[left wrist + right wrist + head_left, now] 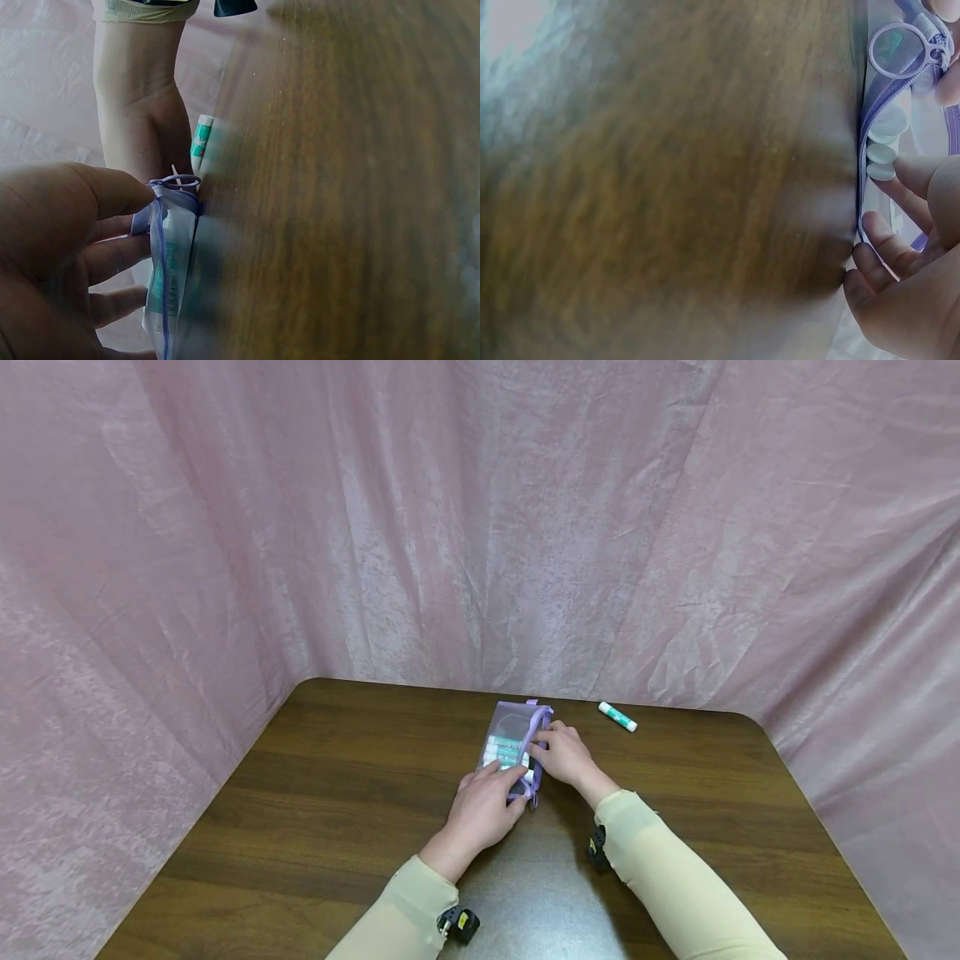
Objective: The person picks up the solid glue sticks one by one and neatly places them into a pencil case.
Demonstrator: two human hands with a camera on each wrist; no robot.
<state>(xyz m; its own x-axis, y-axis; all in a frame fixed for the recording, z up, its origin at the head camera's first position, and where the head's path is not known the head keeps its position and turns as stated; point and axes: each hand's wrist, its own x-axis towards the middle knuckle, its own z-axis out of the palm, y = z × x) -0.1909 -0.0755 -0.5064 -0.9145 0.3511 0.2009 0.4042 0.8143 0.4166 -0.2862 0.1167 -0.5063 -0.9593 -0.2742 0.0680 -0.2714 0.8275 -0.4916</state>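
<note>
A purple-edged mesh zip pouch (510, 710) lies on the table, its zipper parted along the right side. Several white-and-teal glue sticks (507, 750) show through its mesh. My left hand (483, 806) grips the near end, thumb and finger at the zipper corner and the other fingers spread over the mesh. At the opening, my right hand (566, 756) has thumb and forefinger on the white end of a glue stick (881, 171), pinching it among other stick ends. A round zipper pull (872, 52) hangs beside the left fingertips in the right wrist view.
One loose glue stick (618, 717) lies near the table's back edge, right of the pouch. The brown wooden table (337, 810) has rounded back corners, with pink curtains (480, 527) hanging behind it and at both sides.
</note>
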